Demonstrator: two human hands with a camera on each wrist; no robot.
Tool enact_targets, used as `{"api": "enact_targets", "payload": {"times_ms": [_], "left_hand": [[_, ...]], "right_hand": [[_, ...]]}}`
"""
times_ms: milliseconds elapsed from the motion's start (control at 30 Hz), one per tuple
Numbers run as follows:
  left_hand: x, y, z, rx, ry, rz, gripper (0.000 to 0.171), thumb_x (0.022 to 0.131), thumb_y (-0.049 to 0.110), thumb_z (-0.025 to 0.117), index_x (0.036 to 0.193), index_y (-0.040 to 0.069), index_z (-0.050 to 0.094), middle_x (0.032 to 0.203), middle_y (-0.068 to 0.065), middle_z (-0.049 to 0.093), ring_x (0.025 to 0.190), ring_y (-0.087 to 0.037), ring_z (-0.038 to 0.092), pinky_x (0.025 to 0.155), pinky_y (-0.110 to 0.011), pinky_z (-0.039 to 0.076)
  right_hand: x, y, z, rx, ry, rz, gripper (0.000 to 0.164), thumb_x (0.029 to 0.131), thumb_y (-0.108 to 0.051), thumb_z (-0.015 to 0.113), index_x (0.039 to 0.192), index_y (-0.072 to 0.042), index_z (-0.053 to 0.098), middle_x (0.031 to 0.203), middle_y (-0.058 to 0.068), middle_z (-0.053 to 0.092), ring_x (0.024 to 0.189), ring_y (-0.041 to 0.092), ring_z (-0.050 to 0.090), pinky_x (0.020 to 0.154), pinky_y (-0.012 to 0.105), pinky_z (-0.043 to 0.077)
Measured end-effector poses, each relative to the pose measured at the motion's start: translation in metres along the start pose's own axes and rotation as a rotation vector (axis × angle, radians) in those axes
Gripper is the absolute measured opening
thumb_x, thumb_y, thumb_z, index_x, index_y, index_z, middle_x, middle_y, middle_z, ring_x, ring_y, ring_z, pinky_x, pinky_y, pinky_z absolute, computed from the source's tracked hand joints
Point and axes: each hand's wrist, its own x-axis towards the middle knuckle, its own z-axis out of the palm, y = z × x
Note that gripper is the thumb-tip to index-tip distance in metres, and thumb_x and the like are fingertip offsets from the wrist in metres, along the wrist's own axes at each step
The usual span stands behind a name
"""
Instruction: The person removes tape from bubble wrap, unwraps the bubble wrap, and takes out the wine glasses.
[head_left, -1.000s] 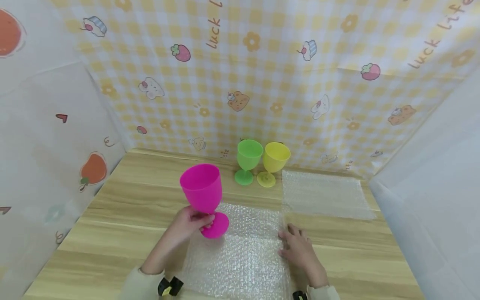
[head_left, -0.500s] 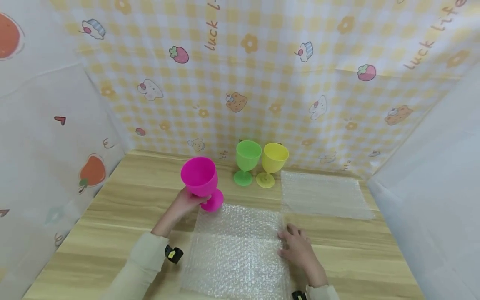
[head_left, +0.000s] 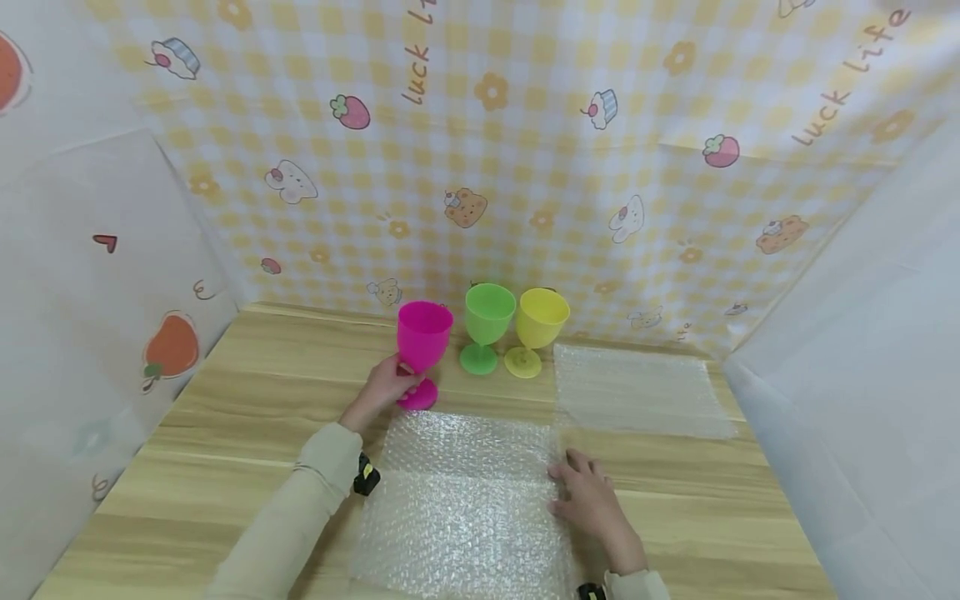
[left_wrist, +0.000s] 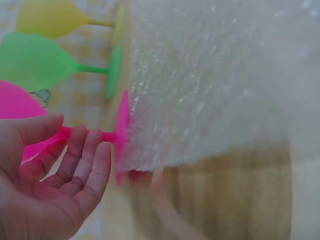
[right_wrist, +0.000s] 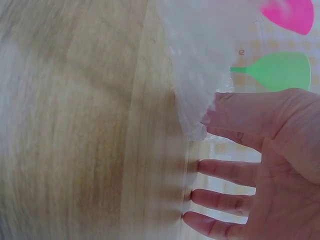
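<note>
My left hand (head_left: 388,382) holds a pink goblet (head_left: 424,337) by its stem. The goblet stands upright near the back of the wooden table, left of a green goblet (head_left: 489,315). In the left wrist view, the thumb and curled fingers (left_wrist: 82,160) lie about the stem, close to the foot. My right hand (head_left: 592,500) rests at the right edge of a bubble wrap sheet (head_left: 465,517). Its thumb and index finger touch that edge, while the other fingers (right_wrist: 227,172), fairly straight, reach down to the table in the right wrist view.
A yellow goblet (head_left: 542,321) stands right of the green one. Another bubble wrap sheet (head_left: 641,392) lies at the back right of the table (head_left: 225,467). A yellow checked cloth (head_left: 420,167) hangs behind, with white sheets on both sides.
My left hand has moved the pink goblet back from above the bubble wrap to beside the green goblet, turning it from tilted to upright. The right hand has stayed at the wrap's edge.
</note>
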Motion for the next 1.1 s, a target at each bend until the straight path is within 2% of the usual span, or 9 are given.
{"api": "enact_targets", "payload": {"times_ms": [167, 300, 500, 567, 667, 767, 867, 967, 1100], "left_hand": [[0.005, -0.009, 0.007, -0.009, 0.027, -0.008, 0.034, 0.088, 0.010, 0.059, 0.116, -0.007, 0.050, 0.094, -0.023, 0.062, 0.076, -0.025, 0.061, 0.064, -0.029, 0.054], [0.006, -0.012, 0.011, 0.019, 0.050, 0.006, 0.041, 0.089, 0.010, 0.056, 0.125, -0.007, 0.045, 0.111, -0.028, 0.059, 0.089, -0.034, 0.062, 0.071, -0.033, 0.056], [0.003, -0.012, 0.017, 0.065, 0.028, 0.105, 0.037, 0.092, 0.004, 0.051, 0.123, -0.009, 0.037, 0.114, -0.029, 0.056, 0.104, -0.040, 0.058, 0.085, -0.041, 0.054], [-0.004, -0.011, 0.018, 0.150, 0.028, 0.137, 0.032, 0.091, 0.002, 0.051, 0.119, -0.009, 0.042, 0.111, -0.027, 0.058, 0.102, -0.038, 0.059, 0.086, -0.042, 0.053], [-0.016, -0.007, 0.018, 0.394, 0.023, 0.172, 0.026, 0.090, 0.004, 0.054, 0.113, -0.007, 0.054, 0.108, -0.021, 0.061, 0.098, -0.035, 0.060, 0.085, -0.044, 0.053], [-0.024, -0.005, 0.018, 0.614, -0.027, 0.192, 0.028, 0.091, 0.009, 0.053, 0.114, -0.006, 0.059, 0.117, -0.022, 0.059, 0.107, -0.038, 0.057, 0.092, -0.047, 0.049], [-0.026, -0.005, 0.019, 0.672, -0.101, 0.205, 0.036, 0.095, 0.012, 0.048, 0.125, -0.007, 0.053, 0.135, -0.024, 0.047, 0.124, -0.041, 0.045, 0.104, -0.050, 0.039], [-0.023, -0.006, 0.020, 0.713, -0.153, 0.220, 0.040, 0.096, 0.011, 0.045, 0.131, -0.007, 0.046, 0.143, -0.024, 0.038, 0.132, -0.041, 0.035, 0.111, -0.051, 0.028], [-0.015, -0.006, 0.023, 0.786, -0.154, 0.189, 0.042, 0.097, 0.014, 0.044, 0.136, 0.000, 0.043, 0.147, -0.020, 0.033, 0.130, -0.045, 0.035, 0.104, -0.060, 0.032]], "right_hand": [[0.001, 0.002, 0.001, 0.001, 0.000, 0.001, 0.048, 0.070, -0.021, 0.077, 0.116, -0.011, 0.063, 0.138, 0.026, 0.040, 0.121, 0.048, 0.038, 0.094, 0.069, 0.032], [0.002, 0.003, 0.003, -0.005, 0.005, -0.006, 0.048, 0.070, -0.021, 0.077, 0.115, -0.010, 0.063, 0.138, 0.026, 0.040, 0.120, 0.048, 0.038, 0.094, 0.068, 0.033], [0.002, 0.003, 0.003, -0.004, 0.004, -0.007, 0.049, 0.071, -0.020, 0.077, 0.116, -0.009, 0.063, 0.139, 0.026, 0.040, 0.121, 0.048, 0.037, 0.094, 0.067, 0.033], [0.001, 0.002, 0.002, -0.004, 0.006, -0.013, 0.048, 0.070, -0.020, 0.077, 0.115, -0.009, 0.063, 0.138, 0.027, 0.040, 0.120, 0.048, 0.038, 0.093, 0.067, 0.034], [0.001, 0.001, 0.000, -0.005, 0.003, -0.008, 0.049, 0.070, -0.020, 0.076, 0.116, -0.009, 0.063, 0.138, 0.027, 0.040, 0.120, 0.049, 0.038, 0.093, 0.067, 0.033], [0.000, 0.002, 0.000, -0.011, -0.003, 0.003, 0.049, 0.071, -0.020, 0.076, 0.117, -0.009, 0.063, 0.139, 0.026, 0.040, 0.121, 0.048, 0.038, 0.094, 0.067, 0.032], [0.000, 0.002, -0.001, -0.019, -0.009, 0.004, 0.049, 0.071, -0.020, 0.077, 0.117, -0.010, 0.063, 0.138, 0.027, 0.040, 0.121, 0.049, 0.038, 0.094, 0.067, 0.033], [-0.001, 0.002, -0.001, -0.008, -0.005, 0.000, 0.049, 0.071, -0.020, 0.077, 0.117, -0.010, 0.063, 0.138, 0.026, 0.041, 0.120, 0.048, 0.038, 0.094, 0.067, 0.033], [0.000, 0.003, 0.001, -0.001, 0.008, -0.016, 0.049, 0.071, -0.020, 0.077, 0.117, -0.010, 0.063, 0.138, 0.026, 0.041, 0.120, 0.048, 0.039, 0.094, 0.067, 0.033]]}}
